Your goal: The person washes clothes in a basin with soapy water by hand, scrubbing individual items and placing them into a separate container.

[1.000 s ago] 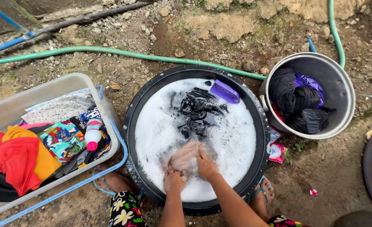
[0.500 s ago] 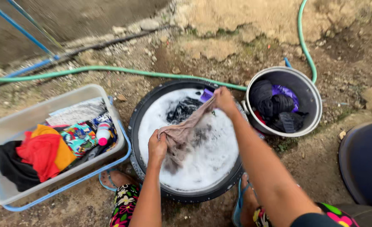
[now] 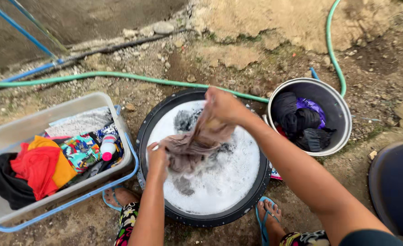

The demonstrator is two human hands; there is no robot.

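Note:
A wet, brownish-pink cloth (image 3: 193,146) hangs stretched above a round black basin (image 3: 152,125) of foamy white suds. My left hand (image 3: 157,157) grips its lower end over the basin's left side. My right hand (image 3: 224,107) holds the upper end higher up, above the basin's far part. Dark laundry (image 3: 185,120) pokes out of the foam behind the cloth.
A clear plastic tub (image 3: 10,130) on the left holds red, orange and patterned clothes and a white bottle with a pink cap (image 3: 107,147). A metal pot (image 3: 339,105) of dark and purple clothes stands at right. A green hose (image 3: 119,76) crosses the gravel behind. My sandalled feet flank the basin.
Both hands lifted the cloth out of the suds and pulled it taut. The right hand has since come back toward the left, bunching the cloth.

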